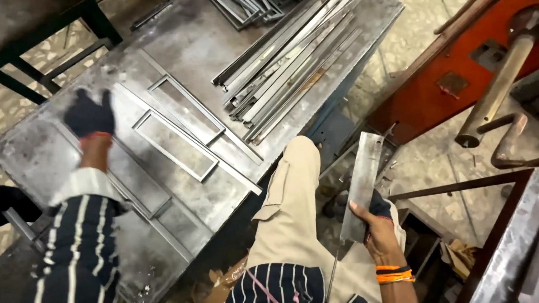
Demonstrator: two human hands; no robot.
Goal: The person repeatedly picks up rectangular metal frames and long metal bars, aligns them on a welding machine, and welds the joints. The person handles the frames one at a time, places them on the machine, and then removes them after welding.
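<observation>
A flat, grey rectangular strip of sheet metal (362, 186) is held in the right hand (377, 229), gripped firmly around its lower end, with the strip pointing up and away over the floor beside the bench. Orange bands are worn at that wrist. The left hand (89, 116), covered by a dark glove with a red cuff, is spread open and is pressed flat on the large grey steel bench top (39, 153); nothing is held in it. Just beside it, several open rectangular frames of thin grey metal (175, 145) are laid on the bench. Farther along, a loose pile of long grey metal strips (292, 59) is stacked. An orange machine frame (464, 65) is seen at the right.
</observation>
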